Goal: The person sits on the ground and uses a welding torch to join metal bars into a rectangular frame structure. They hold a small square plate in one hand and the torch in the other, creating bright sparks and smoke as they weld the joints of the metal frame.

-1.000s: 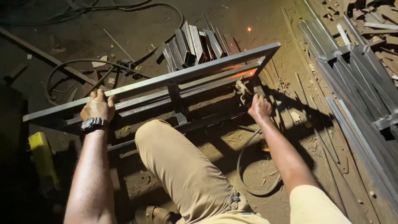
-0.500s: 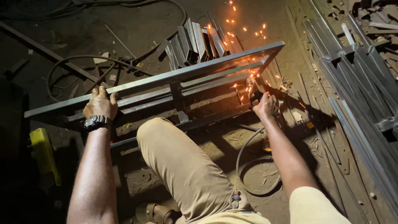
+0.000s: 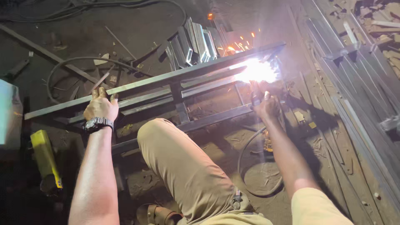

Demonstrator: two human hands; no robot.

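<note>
A long steel frame (image 3: 166, 81) of grey bars stands tilted on the dirt floor in front of me. My left hand (image 3: 100, 106), with a wristwatch, grips its top bar near the left end. My right hand (image 3: 266, 106) is closed on a welding electrode holder (image 3: 255, 98) held against the frame's right end. A bright white arc (image 3: 256, 71) flares there and orange sparks fly up. A cable (image 3: 246, 162) runs from my right hand down to the floor. My bent knee in tan trousers (image 3: 175, 158) is between my arms.
A stack of cut steel sections (image 3: 193, 43) leans behind the frame. Long steel bars (image 3: 358, 83) lie at the right. A yellow tool (image 3: 43, 156) lies at the left. A black hose (image 3: 71, 66) loops on the floor behind the frame.
The weld went from a faint glow and a few sparks to a bright white arc. My right hand stays at the frame's right end; my left hand keeps its grip.
</note>
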